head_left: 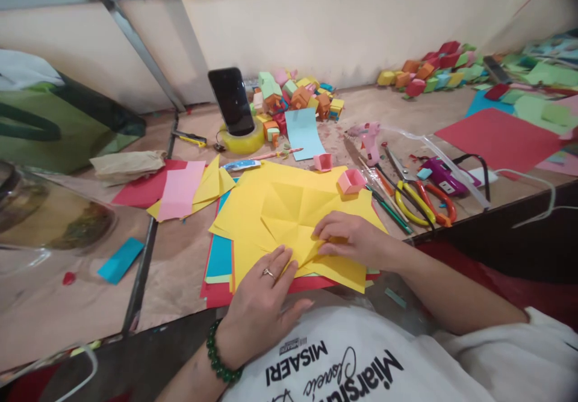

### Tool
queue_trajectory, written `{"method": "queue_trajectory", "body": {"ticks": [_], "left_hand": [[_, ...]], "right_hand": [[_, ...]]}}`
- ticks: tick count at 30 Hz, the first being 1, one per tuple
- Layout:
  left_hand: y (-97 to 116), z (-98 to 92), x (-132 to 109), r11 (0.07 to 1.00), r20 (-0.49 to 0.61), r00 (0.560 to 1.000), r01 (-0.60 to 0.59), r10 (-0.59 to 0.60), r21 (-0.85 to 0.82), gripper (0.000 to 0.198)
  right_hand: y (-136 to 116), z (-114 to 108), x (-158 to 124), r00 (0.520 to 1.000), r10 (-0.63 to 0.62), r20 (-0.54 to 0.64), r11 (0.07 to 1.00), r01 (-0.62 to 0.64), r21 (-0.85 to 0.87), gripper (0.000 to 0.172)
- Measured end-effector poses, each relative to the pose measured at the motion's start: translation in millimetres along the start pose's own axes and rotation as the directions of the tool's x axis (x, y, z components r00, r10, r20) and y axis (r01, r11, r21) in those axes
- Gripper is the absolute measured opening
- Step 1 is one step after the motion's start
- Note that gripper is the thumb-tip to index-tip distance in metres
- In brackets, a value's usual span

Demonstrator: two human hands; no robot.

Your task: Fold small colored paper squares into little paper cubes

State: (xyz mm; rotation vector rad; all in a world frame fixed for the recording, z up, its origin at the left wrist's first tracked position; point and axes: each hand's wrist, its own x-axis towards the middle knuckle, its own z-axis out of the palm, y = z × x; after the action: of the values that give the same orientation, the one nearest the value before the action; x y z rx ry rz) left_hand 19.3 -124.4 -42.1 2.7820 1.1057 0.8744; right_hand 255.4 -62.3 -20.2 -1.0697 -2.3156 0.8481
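Note:
A creased yellow paper square lies on a stack of yellow, blue and red sheets at the table's near edge. My left hand, with a ring and a green bead bracelet, lies flat on the paper's near left part with its fingers stretched out. My right hand presses down on a fold of the yellow paper, its fingers curled together on the crease. Two small pink paper boxes stand just beyond the sheet.
A phone leans on a yellow tape roll. Piles of small coloured paper boxes sit by the wall. Scissors, a pink glue gun and pens lie to the right. A red sheet and a green bag flank the table.

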Motion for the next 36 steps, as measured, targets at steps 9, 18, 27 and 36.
{"method": "queue_trajectory", "body": {"ticks": [9, 18, 27, 36], "left_hand": [[-4, -2.8, 2, 0.999, -0.049, 0.999, -0.008, 0.006, -0.039, 0.031], [-2, -4.4, 7, 1.0, -0.024, 1.0, 0.005, -0.005, -0.007, 0.032], [-1, -6.0, 10, 1.0, 0.024, 1.0, 0.015, -0.015, -0.009, 0.037], [1, -7.6, 13, 0.999, 0.085, 0.996, 0.01, -0.013, 0.035, 0.031]], "right_hand": [[4, 18, 12, 0.957, 0.223, -0.185, 0.961, -0.248, -0.12, 0.021], [5, 19, 9, 0.958, 0.198, -0.208, 0.968, -0.225, -0.112, 0.02], [4, 20, 9, 0.958, 0.208, -0.197, 0.966, -0.233, -0.109, 0.021], [-11, 18, 11, 0.957, 0.236, -0.168, 0.929, -0.273, -0.249, 0.024]]}}
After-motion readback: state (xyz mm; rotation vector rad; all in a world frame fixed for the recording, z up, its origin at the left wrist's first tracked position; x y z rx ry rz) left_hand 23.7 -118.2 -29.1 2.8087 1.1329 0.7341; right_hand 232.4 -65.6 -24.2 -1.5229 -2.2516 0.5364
